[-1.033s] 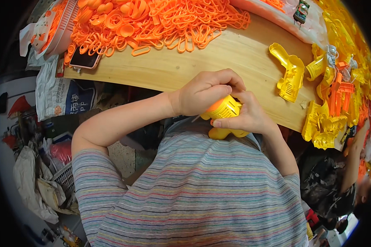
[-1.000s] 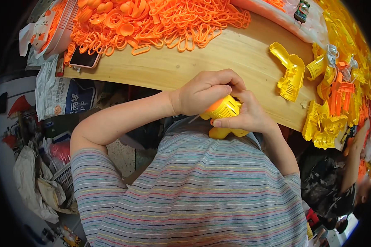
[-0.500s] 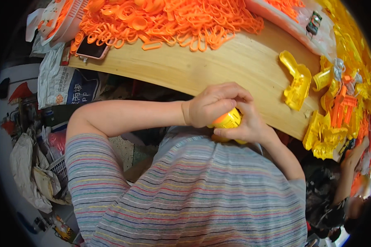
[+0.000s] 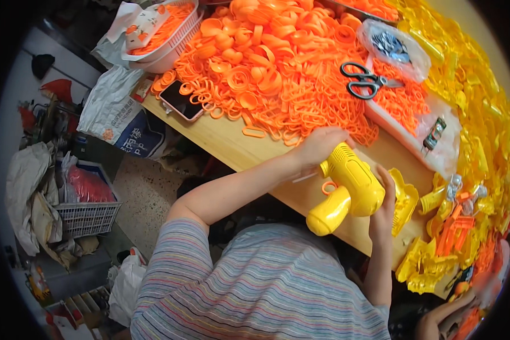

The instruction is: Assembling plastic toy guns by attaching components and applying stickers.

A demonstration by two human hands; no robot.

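A yellow plastic toy [image 4: 354, 178], shaped like a hair dryer with slotted vents and a stubby handle, is held up over the table's near edge. My right hand [image 4: 384, 198] wraps its right side, with the fingers partly hidden behind it. Beyond the toy's vented end, my left hand [image 4: 322, 148] lies against the near edge of the heap of orange plastic parts [image 4: 300, 73]. Its fingertips are largely hidden, so whether they grip anything does not show. A small orange ring [image 4: 329, 187] shows beside the toy's handle.
A yellow half shell [image 4: 403, 201] lies right of my right hand. Black-handled scissors [image 4: 364, 82] rest on a white tray of orange clips. A phone [image 4: 181, 101] and a white basket [image 4: 170, 42] sit at left. Yellow shells [image 4: 476, 102] pile at right; a co-worker's arm [image 4: 445, 314] shows lower right.
The yellow toy has risen from near my body to above the table edge. My left hand has left its near end and moved forward to the orange heap. The view has shifted.
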